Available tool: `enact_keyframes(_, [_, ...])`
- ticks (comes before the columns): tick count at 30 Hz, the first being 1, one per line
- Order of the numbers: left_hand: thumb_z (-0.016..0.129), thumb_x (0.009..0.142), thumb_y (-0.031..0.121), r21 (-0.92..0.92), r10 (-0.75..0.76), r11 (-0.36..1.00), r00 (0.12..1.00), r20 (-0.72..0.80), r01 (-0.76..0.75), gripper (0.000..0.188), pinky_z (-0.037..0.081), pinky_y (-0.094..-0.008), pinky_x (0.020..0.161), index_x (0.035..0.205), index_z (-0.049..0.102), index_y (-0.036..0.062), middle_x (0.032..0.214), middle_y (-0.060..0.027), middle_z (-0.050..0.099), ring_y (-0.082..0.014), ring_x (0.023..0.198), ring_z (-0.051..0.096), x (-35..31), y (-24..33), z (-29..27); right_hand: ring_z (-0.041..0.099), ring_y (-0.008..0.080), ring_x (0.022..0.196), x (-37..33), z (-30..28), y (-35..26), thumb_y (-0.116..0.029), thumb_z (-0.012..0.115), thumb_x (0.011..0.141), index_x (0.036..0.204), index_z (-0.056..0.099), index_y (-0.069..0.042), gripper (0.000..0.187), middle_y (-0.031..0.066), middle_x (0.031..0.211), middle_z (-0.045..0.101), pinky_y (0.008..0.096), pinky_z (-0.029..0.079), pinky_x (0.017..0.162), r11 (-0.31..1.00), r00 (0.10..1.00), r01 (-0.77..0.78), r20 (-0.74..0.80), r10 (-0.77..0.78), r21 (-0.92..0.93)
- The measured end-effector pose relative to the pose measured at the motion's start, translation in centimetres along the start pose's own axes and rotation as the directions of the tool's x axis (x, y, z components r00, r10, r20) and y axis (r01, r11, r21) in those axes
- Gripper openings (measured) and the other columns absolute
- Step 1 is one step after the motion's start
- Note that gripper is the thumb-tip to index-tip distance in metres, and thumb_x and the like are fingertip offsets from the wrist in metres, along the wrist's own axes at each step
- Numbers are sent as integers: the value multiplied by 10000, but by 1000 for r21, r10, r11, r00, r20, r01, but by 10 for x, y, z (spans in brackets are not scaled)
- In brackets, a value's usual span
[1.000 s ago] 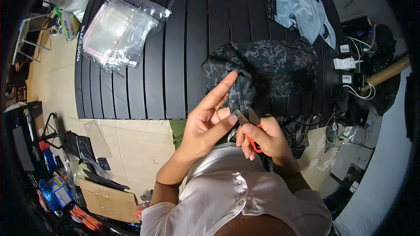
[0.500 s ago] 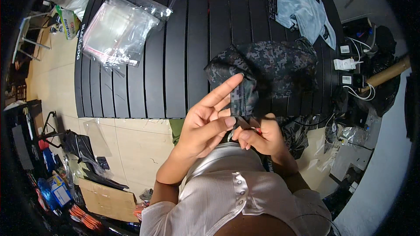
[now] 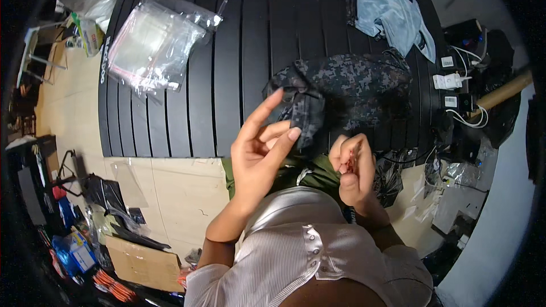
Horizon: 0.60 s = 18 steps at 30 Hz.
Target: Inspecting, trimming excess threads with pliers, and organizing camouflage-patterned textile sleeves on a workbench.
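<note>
A dark camouflage garment [image 3: 364,79] with a digital pattern lies on the near right part of the black slatted table [image 3: 227,102]. My left hand [image 3: 259,147] pinches its near left corner between thumb and fingers, with the index finger stretched out above the cloth. That corner is lifted and hangs toward the table's front edge. Apart from the cloth, my right hand [image 3: 355,170] is curled closed just off the same edge. Something small and red shows between its fingers, mostly hidden.
Clear plastic bags [image 3: 156,45] lie at the table's far left. Folded light blue and dark clothing [image 3: 389,11] sits at the far right. White chargers with cables [image 3: 449,81] are beside the right edge. A cardboard piece [image 3: 142,261] lies on the floor at lower left.
My right hand has drawn away from the cloth corner to the right. My left hand has shifted slightly left, and the held corner has moved left with it.
</note>
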<state>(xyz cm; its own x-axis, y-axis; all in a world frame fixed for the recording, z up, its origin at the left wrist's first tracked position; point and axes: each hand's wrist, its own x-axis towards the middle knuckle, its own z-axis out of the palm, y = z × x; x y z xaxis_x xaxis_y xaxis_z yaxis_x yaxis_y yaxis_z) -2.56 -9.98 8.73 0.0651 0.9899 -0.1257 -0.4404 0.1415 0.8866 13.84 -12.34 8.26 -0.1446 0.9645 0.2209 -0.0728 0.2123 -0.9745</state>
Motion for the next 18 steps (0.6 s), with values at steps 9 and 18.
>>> enact_keyframes(9, [557,874,11,337,218,932,949,-226,-134,207,448,-227,812,1070,588,-49,1039,-88,608,-117,903,566,19,15,-72,547,212,667,14,-115,32,-104,602,832,971,510,-14,190,102,777,540,314,438,593,636,773,-327,-585,-246,-699])
enact_keyframes(18, [598,847,105,963,506,52,838,204,-265,417,349,-415,994,1243,485,44,1315,-189,437,-355,1205,435,57,22,-31,550,366,674,-28,-203,66,-99,676,753,764,429,7,269,166,758,565,364,456,626,481,722,-618,-691,36,-622])
